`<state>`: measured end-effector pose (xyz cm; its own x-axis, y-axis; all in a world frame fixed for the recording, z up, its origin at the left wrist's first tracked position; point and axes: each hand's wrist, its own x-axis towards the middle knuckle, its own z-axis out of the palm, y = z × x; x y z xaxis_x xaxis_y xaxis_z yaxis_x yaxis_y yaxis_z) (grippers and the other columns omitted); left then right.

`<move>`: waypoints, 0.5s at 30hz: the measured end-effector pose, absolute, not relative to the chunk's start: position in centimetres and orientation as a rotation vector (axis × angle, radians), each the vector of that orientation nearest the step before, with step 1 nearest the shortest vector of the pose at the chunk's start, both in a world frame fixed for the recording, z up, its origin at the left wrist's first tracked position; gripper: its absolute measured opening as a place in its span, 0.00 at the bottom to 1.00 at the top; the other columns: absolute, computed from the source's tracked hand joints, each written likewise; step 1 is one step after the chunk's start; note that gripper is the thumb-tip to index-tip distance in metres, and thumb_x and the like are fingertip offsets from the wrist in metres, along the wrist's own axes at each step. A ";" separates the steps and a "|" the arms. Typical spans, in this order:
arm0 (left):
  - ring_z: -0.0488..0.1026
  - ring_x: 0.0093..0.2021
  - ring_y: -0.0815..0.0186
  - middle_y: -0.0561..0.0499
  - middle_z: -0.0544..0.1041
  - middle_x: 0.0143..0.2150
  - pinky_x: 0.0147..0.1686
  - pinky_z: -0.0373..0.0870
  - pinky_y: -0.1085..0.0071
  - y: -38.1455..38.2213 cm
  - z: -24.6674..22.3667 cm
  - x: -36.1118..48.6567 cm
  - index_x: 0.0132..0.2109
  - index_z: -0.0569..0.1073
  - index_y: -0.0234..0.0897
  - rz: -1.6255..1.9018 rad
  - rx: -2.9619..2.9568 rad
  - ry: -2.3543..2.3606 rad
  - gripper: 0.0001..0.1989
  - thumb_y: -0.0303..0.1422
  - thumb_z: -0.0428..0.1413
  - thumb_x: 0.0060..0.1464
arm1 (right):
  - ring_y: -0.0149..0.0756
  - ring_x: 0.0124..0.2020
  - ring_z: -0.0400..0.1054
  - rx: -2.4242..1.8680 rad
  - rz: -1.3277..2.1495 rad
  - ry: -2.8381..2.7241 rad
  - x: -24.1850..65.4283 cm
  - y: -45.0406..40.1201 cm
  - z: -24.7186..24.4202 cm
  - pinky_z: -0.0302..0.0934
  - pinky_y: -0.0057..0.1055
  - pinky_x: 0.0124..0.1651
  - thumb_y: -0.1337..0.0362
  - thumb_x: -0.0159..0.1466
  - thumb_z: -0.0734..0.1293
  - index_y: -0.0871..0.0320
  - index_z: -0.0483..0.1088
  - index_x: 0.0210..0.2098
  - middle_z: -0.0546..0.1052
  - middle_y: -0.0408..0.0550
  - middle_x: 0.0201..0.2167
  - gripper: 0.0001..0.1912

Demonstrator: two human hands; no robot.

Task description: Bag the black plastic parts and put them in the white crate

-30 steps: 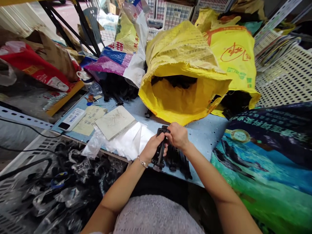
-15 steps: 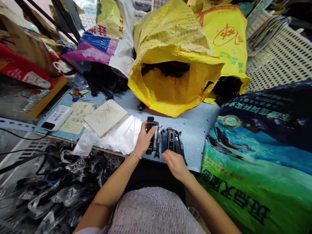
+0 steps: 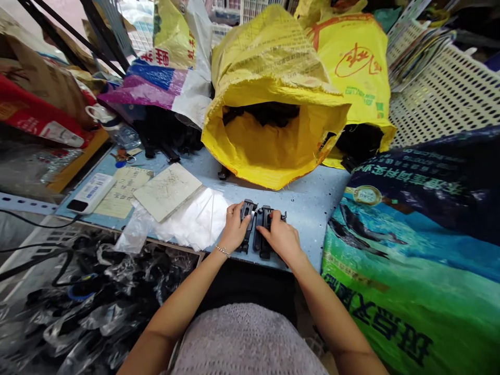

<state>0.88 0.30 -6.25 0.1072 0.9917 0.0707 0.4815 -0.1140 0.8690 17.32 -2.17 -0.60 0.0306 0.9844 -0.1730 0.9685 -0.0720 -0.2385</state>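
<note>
Near the front edge of the blue table [image 3: 308,200], my left hand [image 3: 233,229] is wrapped round a black plastic part [image 3: 247,211] that stands lengthwise away from me. Just right of it, my right hand [image 3: 282,235] grips a second group of black parts [image 3: 264,245], thumb on the near side and fingers over the top. A narrow gap separates the two groups. Beside my left hand lie thin white plastic bags [image 3: 207,216]. How many pieces each hand holds is hidden by the fingers.
An open yellow sack [image 3: 273,151] lies behind my hands. A square board [image 3: 167,191], a paper note [image 3: 123,192] and a white device [image 3: 91,192] are at the left. A green-blue sack [image 3: 414,260] stands right. Bagged black parts [image 3: 117,307] fill the lower left.
My right hand has moved up and closed on the right-hand black parts, which now sit more upright together. The part in my left hand has shifted slightly nearer and tilted. The view has shifted slightly.
</note>
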 end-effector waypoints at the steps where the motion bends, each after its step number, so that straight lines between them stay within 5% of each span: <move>1: 0.56 0.63 0.54 0.39 0.58 0.59 0.65 0.53 0.52 0.2 -5.9 0.9 0.64 0.60 0.37 0.943 1.710 1.481 0.26 0.39 0.49 0.63 | 0.49 0.31 0.76 -2.215 0.467 -2.086 17.3 -2.0 -0.7 0.58 0.34 0.31 0.51 0.64 0.65 0.57 0.58 0.48 0.79 0.55 0.31 0.20; 5: 0.57 0.63 0.50 0.39 0.60 0.60 0.63 0.54 0.49 -1.0 -3.4 1.3 0.63 0.63 0.39 1.029 1.701 1.535 0.26 0.41 0.53 0.60 | 0.45 0.27 0.74 -2.199 0.508 -1.888 18.1 -1.3 0.3 0.56 0.32 0.28 0.52 0.61 0.65 0.54 0.60 0.44 0.78 0.47 0.28 0.17; 9: 0.69 0.52 0.58 0.41 0.67 0.56 0.51 0.68 0.61 -1.5 0.3 2.0 0.65 0.59 0.40 0.952 1.272 1.091 0.35 0.44 0.60 0.54 | 0.40 0.26 0.72 -1.828 0.696 -1.764 18.4 -1.4 3.2 0.59 0.32 0.28 0.51 0.64 0.63 0.52 0.60 0.43 0.75 0.43 0.28 0.14; 12: 0.72 0.37 0.67 0.47 0.74 0.42 0.36 0.70 0.71 -0.6 2.5 1.9 0.54 0.68 0.36 0.929 0.824 0.868 0.24 0.44 0.59 0.55 | 0.37 0.31 0.73 -1.426 0.849 -1.854 18.5 -1.6 5.2 0.64 0.33 0.34 0.56 0.70 0.56 0.53 0.61 0.45 0.77 0.45 0.34 0.10; 15: 0.68 0.28 0.73 0.51 0.72 0.33 0.28 0.66 0.77 0.5 3.6 1.2 0.44 0.73 0.33 0.941 0.541 0.788 0.17 0.42 0.60 0.55 | 0.42 0.39 0.71 -1.236 0.553 -2.256 18.5 -1.8 6.2 0.65 0.38 0.40 0.58 0.71 0.58 0.55 0.65 0.47 0.77 0.52 0.40 0.11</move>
